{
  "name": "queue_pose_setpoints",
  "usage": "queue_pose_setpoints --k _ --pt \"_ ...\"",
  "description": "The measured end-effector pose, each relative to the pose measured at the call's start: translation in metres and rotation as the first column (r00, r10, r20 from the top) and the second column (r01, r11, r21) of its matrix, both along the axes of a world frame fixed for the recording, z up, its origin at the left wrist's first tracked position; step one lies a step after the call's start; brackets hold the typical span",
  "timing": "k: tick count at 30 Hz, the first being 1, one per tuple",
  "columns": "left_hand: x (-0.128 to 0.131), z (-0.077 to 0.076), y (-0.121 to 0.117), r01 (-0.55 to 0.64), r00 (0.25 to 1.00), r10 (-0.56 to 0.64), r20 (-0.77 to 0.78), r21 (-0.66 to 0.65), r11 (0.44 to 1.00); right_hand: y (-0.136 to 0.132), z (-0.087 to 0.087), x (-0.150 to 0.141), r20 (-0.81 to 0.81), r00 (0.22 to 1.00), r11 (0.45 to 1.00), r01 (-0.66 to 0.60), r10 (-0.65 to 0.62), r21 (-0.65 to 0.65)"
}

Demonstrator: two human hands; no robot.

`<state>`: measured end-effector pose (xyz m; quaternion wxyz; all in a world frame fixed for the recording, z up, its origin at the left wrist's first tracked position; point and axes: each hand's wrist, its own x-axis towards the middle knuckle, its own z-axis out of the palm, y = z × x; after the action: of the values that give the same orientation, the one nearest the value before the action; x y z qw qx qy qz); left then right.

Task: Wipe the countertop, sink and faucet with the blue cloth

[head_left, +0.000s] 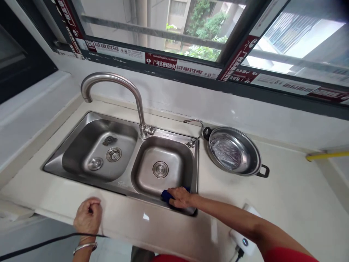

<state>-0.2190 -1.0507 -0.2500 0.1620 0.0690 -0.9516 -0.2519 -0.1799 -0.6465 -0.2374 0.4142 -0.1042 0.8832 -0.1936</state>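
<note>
My right hand (179, 197) presses a dark blue cloth (167, 196) against the near wall of the right sink basin (148, 156). Its fingers are curled over the cloth, which shows on both sides of the hand. On the counter in front of the left basin rests my left hand (87, 215), closed in a loose fist with nothing visible in it; a bracelet circles that wrist. The left basin (79, 145) holds a loose round metal strainer (95, 163) and a dark crumpled scrap (109, 141) near its drain.
A tall curved faucet (139, 105) rises between the basins, and a thin spout (201, 127) stands at the back right corner. Right of the sink sits a two-handled metal pan (252, 149). A white device (247, 240) with a cable lies under my right forearm. A black cord (49, 241) crosses my left wrist.
</note>
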Motion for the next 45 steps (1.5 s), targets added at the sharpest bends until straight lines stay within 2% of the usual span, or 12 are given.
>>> queue_pose_setpoints --k 5,9,12,16,19,23,25,28,33,36,41,45 --pt "0.002 -0.006 -0.004 0.019 0.999 -0.021 -0.037 -0.037 0.999 -0.055 0.003 -0.005 -0.148 0.977 0.976 0.126 -0.153 -0.175" --pt "0.003 -0.007 -0.005 0.064 0.995 -0.068 -0.077 -0.048 0.997 -0.114 -0.015 -0.026 -0.222 0.919 0.915 0.248 -0.326 -0.319" --pt "0.004 -0.006 -0.004 0.087 0.99 -0.093 -0.111 -0.053 0.995 -0.158 -0.043 -0.046 -0.263 0.791 0.782 0.382 -0.552 -0.492" --pt "0.005 -0.003 -0.003 0.107 0.986 -0.113 -0.127 -0.05 0.993 -0.188 -0.079 -0.091 -0.264 0.463 0.514 0.578 -0.846 -0.634" --pt "0.005 -0.003 -0.002 0.125 0.98 -0.131 -0.149 -0.047 0.991 -0.178 -0.086 -0.147 -0.262 0.242 0.357 0.648 -0.934 -0.673" --pt "0.005 -0.005 -0.001 0.134 0.975 -0.138 -0.177 -0.032 0.99 -0.151 -0.078 -0.216 -0.278 0.079 0.254 0.691 -0.957 -0.677" --pt "0.005 -0.006 -0.001 0.134 0.974 -0.137 -0.181 -0.027 0.991 -0.15 -0.076 -0.221 -0.31 0.066 0.271 0.678 -0.948 -0.684" --pt "0.004 -0.006 -0.001 0.131 0.974 -0.135 -0.181 -0.033 0.991 -0.169 -0.073 -0.187 -0.393 0.175 0.414 0.605 -0.903 -0.68" --pt "0.002 -0.005 0.0 0.107 0.979 -0.114 -0.168 -0.055 0.993 -0.193 -0.052 -0.098 -0.444 0.565 0.71 0.446 -0.695 -0.544" --pt "0.002 -0.003 0.0 0.076 0.991 -0.082 -0.11 -0.055 0.996 -0.185 -0.029 -0.07 -0.401 0.767 0.839 0.318 -0.501 -0.441" --pt "-0.001 0.0 -0.003 0.07 0.997 -0.072 -0.039 -0.03 0.997 -0.145 -0.002 -0.045 -0.326 0.889 0.899 0.179 -0.322 -0.399" --pt "-0.005 0.005 -0.002 0.079 0.997 -0.079 -0.006 -0.008 0.997 -0.094 -0.003 -0.024 -0.18 0.917 0.89 0.272 -0.355 -0.366"
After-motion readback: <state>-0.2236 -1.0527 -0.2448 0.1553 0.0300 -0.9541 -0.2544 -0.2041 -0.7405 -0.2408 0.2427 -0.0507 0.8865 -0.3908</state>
